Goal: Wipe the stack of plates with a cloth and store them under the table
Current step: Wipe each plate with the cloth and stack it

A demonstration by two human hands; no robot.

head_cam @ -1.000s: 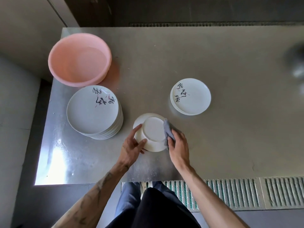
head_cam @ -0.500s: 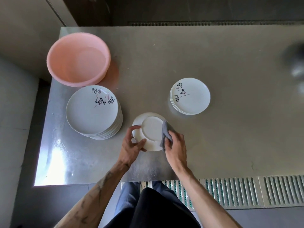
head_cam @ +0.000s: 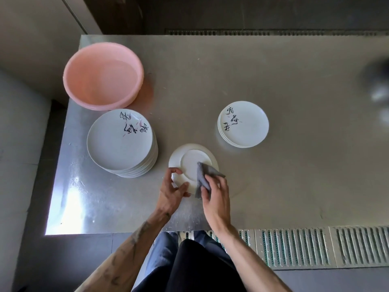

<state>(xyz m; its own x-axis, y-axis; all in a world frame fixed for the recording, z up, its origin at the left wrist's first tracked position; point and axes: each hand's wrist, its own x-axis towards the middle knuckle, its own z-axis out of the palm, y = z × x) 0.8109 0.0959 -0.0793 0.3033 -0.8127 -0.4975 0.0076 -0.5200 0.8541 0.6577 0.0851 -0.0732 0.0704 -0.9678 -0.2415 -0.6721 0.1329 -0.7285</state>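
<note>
Plate you hold: The plate [head_cam: 190, 160] is bottom-up near your edge of the table [head_cam: 284, 182], between the two piles. I think it is flipped so you can rub its underside. I cannot tell if it sits on the table or is lifted a little.
Left hand: Your left hand [head_cam: 171, 192] curls its fingers and thumb round the plate's near-left edge, so the plate cannot slide while you rub.
Right hand: Your right hand [head_cam: 216, 197] pinches the grey cloth [head_cam: 203, 175] and pushes it down on the plate's bottom.
Tall pile: The tall pile [head_cam: 120, 142] is on your left, just beside the pink tub [head_cam: 84, 91]. These are likely waiting to be wiped.
Small pile: The small pile [head_cam: 244, 124] sits to the right, well apart from the tall pile. It likely holds the wiped plates, kept apart so they don't mix.
Under the table: You cannot see it here.
</note>
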